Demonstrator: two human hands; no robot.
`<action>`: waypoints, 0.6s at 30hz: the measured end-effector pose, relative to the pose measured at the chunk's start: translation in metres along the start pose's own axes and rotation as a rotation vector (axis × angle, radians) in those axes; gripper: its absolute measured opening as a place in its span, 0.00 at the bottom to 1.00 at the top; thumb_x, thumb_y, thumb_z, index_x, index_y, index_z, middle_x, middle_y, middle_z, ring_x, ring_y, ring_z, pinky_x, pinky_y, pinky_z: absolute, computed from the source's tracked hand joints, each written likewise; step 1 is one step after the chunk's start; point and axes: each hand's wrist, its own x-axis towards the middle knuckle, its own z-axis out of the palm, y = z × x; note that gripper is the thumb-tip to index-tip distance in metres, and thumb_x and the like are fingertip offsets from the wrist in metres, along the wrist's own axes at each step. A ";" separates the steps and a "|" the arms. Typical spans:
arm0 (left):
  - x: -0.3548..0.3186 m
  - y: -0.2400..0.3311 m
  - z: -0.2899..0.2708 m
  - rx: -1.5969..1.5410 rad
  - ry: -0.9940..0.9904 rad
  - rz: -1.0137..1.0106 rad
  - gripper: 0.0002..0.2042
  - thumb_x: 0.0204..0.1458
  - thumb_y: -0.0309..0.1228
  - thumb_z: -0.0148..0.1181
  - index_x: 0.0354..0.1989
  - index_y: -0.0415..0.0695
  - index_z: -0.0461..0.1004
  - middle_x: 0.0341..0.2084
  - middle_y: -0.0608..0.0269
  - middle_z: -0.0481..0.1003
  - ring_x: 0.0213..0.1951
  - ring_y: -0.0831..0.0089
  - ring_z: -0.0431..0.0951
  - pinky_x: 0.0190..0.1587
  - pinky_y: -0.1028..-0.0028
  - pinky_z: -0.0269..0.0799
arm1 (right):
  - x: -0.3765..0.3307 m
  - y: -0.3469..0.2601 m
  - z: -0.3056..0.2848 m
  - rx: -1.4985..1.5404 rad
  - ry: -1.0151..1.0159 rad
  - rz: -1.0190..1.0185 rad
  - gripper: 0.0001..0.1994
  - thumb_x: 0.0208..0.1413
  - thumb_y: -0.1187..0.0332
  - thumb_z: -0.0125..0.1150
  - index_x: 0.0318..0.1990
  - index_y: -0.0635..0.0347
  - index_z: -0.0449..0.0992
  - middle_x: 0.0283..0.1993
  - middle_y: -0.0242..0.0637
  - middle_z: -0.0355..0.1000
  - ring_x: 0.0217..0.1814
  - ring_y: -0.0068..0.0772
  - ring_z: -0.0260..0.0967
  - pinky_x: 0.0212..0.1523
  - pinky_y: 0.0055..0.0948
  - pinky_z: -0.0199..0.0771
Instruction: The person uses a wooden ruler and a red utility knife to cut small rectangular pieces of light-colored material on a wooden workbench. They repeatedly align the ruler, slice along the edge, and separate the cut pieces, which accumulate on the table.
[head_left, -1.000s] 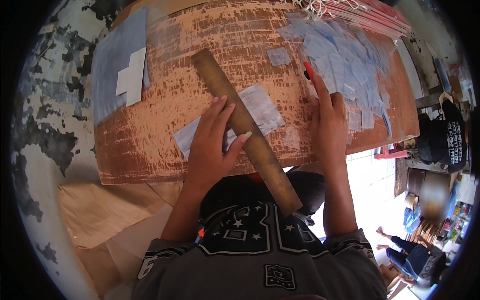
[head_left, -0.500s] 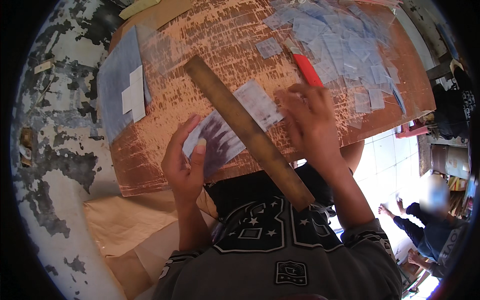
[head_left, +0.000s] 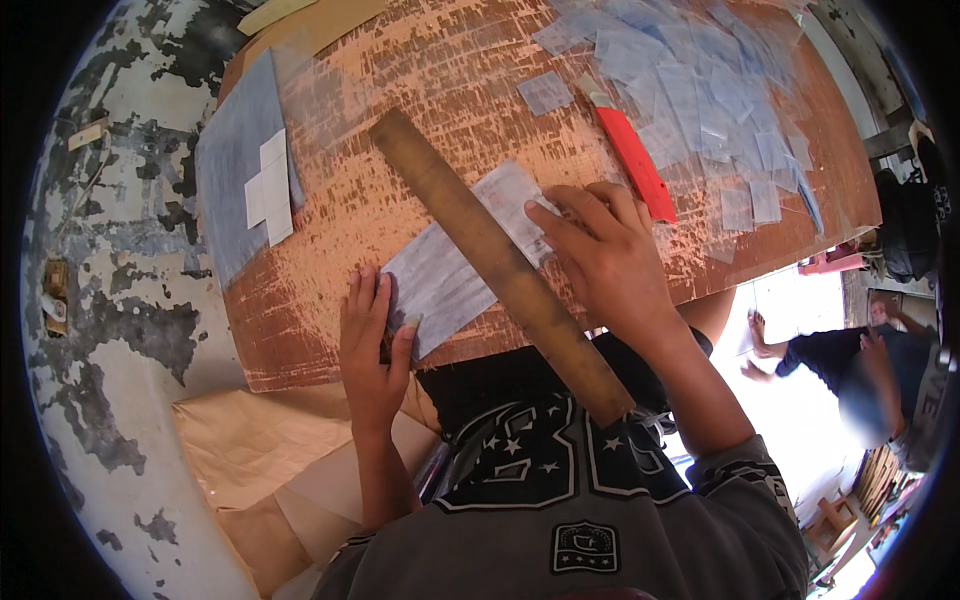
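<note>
On the worn board (head_left: 330,190) in front of me lies a stack of thin, translucent grey plastic sheet (head_left: 440,285). A long brown ruler-like strip (head_left: 470,235) crosses it slantwise, its near end reaching past the board's edge over my lap. My left hand (head_left: 372,345) rests at the sheet's left end, thumb and fingers apart along the edge. At the other end, my right hand (head_left: 610,250) lies with outstretched fingertips touching the sheet's right corner. Just beyond that hand is a red cutter knife (head_left: 635,160), lying loose on the board.
Many small clear plastic pieces (head_left: 690,80) are heaped at the far right. Larger bluish sheets (head_left: 235,170) lie at the left, with white paper pieces (head_left: 268,190) on them. Brown paper (head_left: 260,440) hangs below the board's left edge. Another person (head_left: 880,380) sits at the right.
My right hand has come down onto the sheet's right end. The sheet, bowed and darkly shining before, now lies flatter. My left hand has shifted slightly downward; the person at right has moved.
</note>
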 end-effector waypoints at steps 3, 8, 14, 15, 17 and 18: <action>0.000 0.000 0.002 0.029 -0.002 -0.004 0.29 0.71 0.35 0.63 0.78 0.40 0.71 0.80 0.47 0.67 0.83 0.46 0.61 0.84 0.44 0.48 | -0.001 0.002 0.002 -0.029 0.005 -0.021 0.23 0.54 0.74 0.70 0.60 0.51 0.86 0.64 0.31 0.78 0.64 0.43 0.72 0.62 0.46 0.73; 0.000 0.001 0.001 0.047 -0.004 -0.011 0.28 0.72 0.37 0.60 0.79 0.41 0.71 0.80 0.48 0.67 0.84 0.47 0.60 0.84 0.44 0.47 | -0.001 0.001 0.001 -0.047 0.001 -0.024 0.23 0.54 0.73 0.69 0.60 0.51 0.86 0.64 0.30 0.77 0.65 0.41 0.72 0.61 0.46 0.71; 0.000 0.000 0.004 0.064 -0.006 -0.016 0.29 0.72 0.37 0.59 0.79 0.42 0.71 0.81 0.50 0.67 0.84 0.47 0.60 0.84 0.44 0.48 | -0.001 0.002 0.003 -0.035 0.015 -0.027 0.24 0.53 0.74 0.69 0.60 0.51 0.86 0.64 0.30 0.78 0.64 0.42 0.72 0.61 0.46 0.72; 0.000 0.000 0.004 0.063 -0.005 -0.017 0.29 0.72 0.37 0.59 0.79 0.42 0.71 0.81 0.50 0.67 0.84 0.47 0.60 0.84 0.44 0.48 | -0.001 0.002 0.002 -0.030 0.016 -0.025 0.24 0.53 0.74 0.69 0.60 0.51 0.86 0.64 0.30 0.78 0.64 0.42 0.72 0.61 0.46 0.72; 0.000 0.001 0.004 0.061 -0.003 -0.019 0.28 0.72 0.37 0.59 0.79 0.42 0.71 0.81 0.50 0.67 0.84 0.47 0.60 0.84 0.44 0.48 | -0.002 0.002 0.002 -0.028 0.014 -0.025 0.24 0.53 0.74 0.69 0.60 0.52 0.86 0.64 0.30 0.78 0.64 0.42 0.72 0.61 0.46 0.72; 0.000 0.002 0.003 0.062 -0.003 -0.022 0.28 0.72 0.37 0.59 0.79 0.42 0.71 0.81 0.50 0.67 0.84 0.47 0.60 0.84 0.44 0.48 | -0.002 0.002 0.002 -0.030 0.012 -0.029 0.24 0.53 0.74 0.69 0.60 0.52 0.86 0.64 0.31 0.78 0.64 0.42 0.72 0.61 0.46 0.72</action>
